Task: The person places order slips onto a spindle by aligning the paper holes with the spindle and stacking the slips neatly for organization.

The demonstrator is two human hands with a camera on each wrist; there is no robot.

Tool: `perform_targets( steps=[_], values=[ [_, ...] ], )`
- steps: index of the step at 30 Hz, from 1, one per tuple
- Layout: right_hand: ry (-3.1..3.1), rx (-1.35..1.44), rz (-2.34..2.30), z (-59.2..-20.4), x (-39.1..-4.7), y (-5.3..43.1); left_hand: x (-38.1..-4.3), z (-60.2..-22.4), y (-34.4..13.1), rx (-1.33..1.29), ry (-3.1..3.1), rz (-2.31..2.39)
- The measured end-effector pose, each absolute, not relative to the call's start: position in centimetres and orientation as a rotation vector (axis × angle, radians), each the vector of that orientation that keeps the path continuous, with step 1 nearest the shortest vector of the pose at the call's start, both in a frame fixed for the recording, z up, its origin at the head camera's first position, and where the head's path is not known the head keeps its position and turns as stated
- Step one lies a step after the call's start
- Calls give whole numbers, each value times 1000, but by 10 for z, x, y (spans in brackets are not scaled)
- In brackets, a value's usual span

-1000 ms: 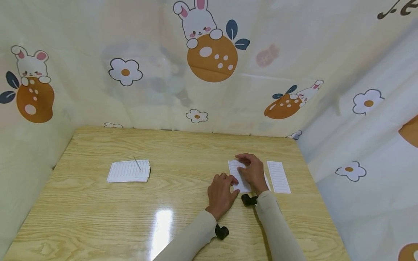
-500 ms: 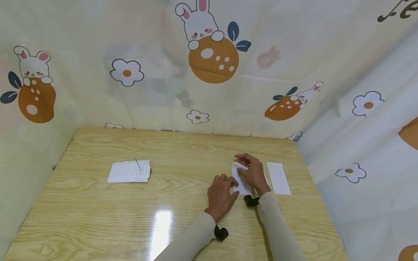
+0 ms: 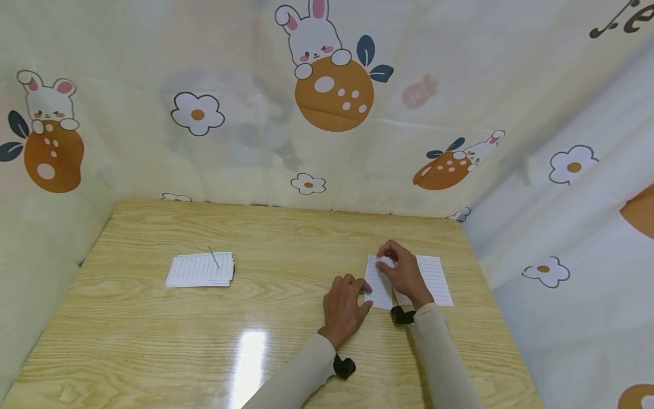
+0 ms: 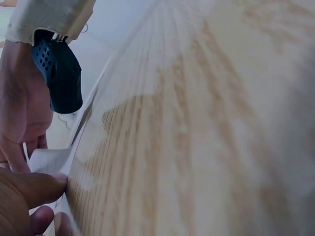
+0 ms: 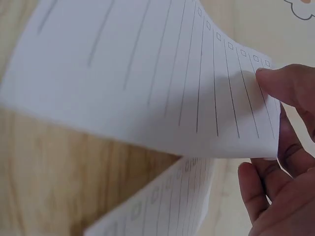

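Note:
In the head view my right hand (image 3: pixel 403 276) pinches the far end of a lined paper sheet (image 3: pixel 378 284). The right wrist view shows the thumb on top of this checklist sheet (image 5: pixel 206 93) and fingers beneath its edge; the paper bows up off the table. My left hand (image 3: pixel 344 304) lies at the sheet's left side, index finger and thumb apart and touching it. Up close in the left wrist view, a left fingertip (image 4: pixel 56 179) rests at the paper's edge. A second lined sheet (image 5: pixel 162 201) lies below, partly hidden under the right hand.
Another lined sheet (image 3: pixel 434 278) lies right of my right hand, partly covered by it. At the left stands a stack of lined sheets (image 3: pixel 199 271) with a thin grey stick-like item (image 3: pixel 213 258) on top. A printed curtain (image 3: pixel 240 153) closes off the wooden table's (image 3: pixel 168 341) back and sides.
My right hand has moved a little to the right, now overlapping the rightmost sheet. The held sheet has shifted slightly right and nearer to me. My left hand has barely moved.

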State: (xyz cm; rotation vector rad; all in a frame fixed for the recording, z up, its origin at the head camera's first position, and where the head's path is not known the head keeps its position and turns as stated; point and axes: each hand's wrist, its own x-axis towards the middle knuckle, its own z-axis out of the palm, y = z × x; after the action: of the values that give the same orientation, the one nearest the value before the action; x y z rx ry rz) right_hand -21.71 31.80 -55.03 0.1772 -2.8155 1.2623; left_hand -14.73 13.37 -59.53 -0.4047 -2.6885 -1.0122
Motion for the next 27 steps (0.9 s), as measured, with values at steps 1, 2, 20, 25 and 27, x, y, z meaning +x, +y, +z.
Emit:
perform_targets(
  steps=[1, 2, 20, 25, 27],
  values=[
    [-2820, 171, 1254, -550, -216, 319, -147, -595, 134, -406, -2690, -1015],
    [-2829, 163, 1235, -550, -216, 320, -147, -595, 133, -408, -2691, -1018],
    [-2871, 124, 1159, -538, -196, 347, -146, -598, 127, -435, -2680, -1100],
    [-2807, 65, 1347, -538, -191, 351, -147, -599, 125, -439, -2654, -1168],
    [-2779, 39, 1414, -538, -188, 350, -147, -596, 123, -435, -2648, -1220]
  ],
)
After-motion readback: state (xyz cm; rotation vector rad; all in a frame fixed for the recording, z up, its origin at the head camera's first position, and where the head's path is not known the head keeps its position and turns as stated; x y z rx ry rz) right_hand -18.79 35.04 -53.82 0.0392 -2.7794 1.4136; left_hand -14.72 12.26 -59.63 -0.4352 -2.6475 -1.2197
